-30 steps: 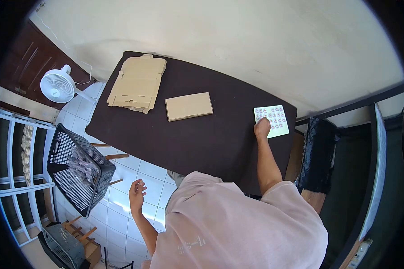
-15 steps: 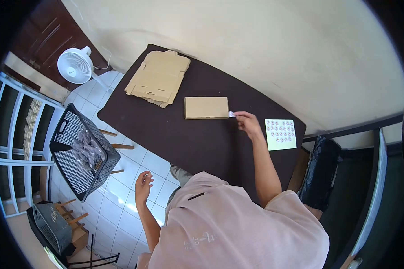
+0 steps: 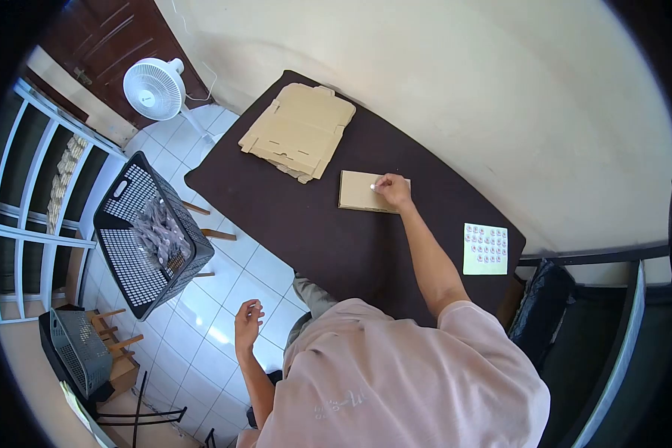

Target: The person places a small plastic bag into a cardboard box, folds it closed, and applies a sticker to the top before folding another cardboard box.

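Note:
A small white sticker [image 3: 373,187] sits pinched between the fingertips of my right hand [image 3: 394,192], right over the top of a closed brown cardboard box [image 3: 355,196]. The hand covers the box's right part. On the dark table's right side lies a pale sheet of round stickers [image 3: 485,261], with gaps in its rows. My left hand [image 3: 249,324] hangs off the table's front edge above the floor, its fingers loosely bent and apart, holding nothing.
Flattened cardboard boxes [image 3: 300,127] are stacked at the far left of the dark table [image 3: 276,205]. Beyond its left end, a black plastic basket [image 3: 138,261] with plastic-wrapped items rests on a wooden-legged support. A white fan [image 3: 154,89] stands behind it.
My right hand has moved left with the sticker, from beside the box's right end to over its top. My left hand stays low by the table; the whole view has shifted.

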A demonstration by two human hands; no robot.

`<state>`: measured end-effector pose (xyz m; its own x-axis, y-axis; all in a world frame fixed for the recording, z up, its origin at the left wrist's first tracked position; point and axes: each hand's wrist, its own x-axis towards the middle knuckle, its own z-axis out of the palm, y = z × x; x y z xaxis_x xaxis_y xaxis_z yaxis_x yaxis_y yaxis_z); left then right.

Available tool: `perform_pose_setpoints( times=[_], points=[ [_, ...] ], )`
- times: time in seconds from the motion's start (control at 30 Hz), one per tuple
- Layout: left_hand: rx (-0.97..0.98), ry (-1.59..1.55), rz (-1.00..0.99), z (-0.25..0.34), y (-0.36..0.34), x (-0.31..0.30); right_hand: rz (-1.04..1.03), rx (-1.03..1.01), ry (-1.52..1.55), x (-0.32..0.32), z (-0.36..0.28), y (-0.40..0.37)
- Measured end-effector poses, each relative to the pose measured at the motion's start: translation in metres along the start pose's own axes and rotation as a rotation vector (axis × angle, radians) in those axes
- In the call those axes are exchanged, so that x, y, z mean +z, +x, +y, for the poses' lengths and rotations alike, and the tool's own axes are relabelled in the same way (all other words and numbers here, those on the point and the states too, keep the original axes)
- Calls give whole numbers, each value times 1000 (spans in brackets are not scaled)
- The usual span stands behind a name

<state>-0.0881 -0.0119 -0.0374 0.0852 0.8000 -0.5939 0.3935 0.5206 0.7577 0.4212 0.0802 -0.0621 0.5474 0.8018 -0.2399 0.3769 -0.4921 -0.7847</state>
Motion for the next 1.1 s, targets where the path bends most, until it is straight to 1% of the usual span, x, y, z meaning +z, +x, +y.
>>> perform_pose_setpoints(
  times=[0.07, 0.2, 0.27, 0.4, 0.47, 0.5, 0.57, 0.6, 0.63, 0.7, 0.87, 0.93, 0.97, 1.03, 1.07, 1.1],
  points=[
    [-27, -5, -1, -4, 0, -1, 57, -12, -106, 7, 6, 2],
    [-34, -5, 4, -12, 7, -5, 39, 35, -121, 11, 13, 8],
    [-37, -4, -6, -15, 12, -6, 193, 109, -248, 15, 9, 6],
    [-22, 3, -24, -11, 28, -15, 220, 100, -280, 19, 14, 7],
    [19, 41, -46, -8, 44, -20, 96, -24, -211, 13, 19, 6],
    [11, 44, -54, -4, 51, -22, 95, -13, -215, 9, 22, 2],
    [74, 90, -85, 16, 69, -26, -64, 42, -1, 0, 15, -1],
    [93, 116, -86, 30, 75, -27, -54, 81, 124, 0, 12, -4],
    [90, 124, -94, 36, 86, -29, -49, 92, 127, 2, 11, -4],
    [167, 166, -145, 49, 106, -34, 39, 158, 197, 6, 8, -2],
    [165, 254, -260, 80, 143, -39, 144, 271, 260, 12, 7, 1],
    [170, 327, -334, 86, 159, -44, 174, 255, 196, 12, -1, -3],
    [165, 343, -334, 88, 165, -45, 172, 265, 209, 11, -4, -5],
    [220, 354, -389, 104, 170, -44, 153, 204, 96, 10, -9, -5],
    [192, 362, -375, 116, 169, -44, 92, 208, 2, 7, -13, -5],
    [199, 386, -384, 128, 168, -44, 70, 124, -168, 3, -24, -7]
  ],
)
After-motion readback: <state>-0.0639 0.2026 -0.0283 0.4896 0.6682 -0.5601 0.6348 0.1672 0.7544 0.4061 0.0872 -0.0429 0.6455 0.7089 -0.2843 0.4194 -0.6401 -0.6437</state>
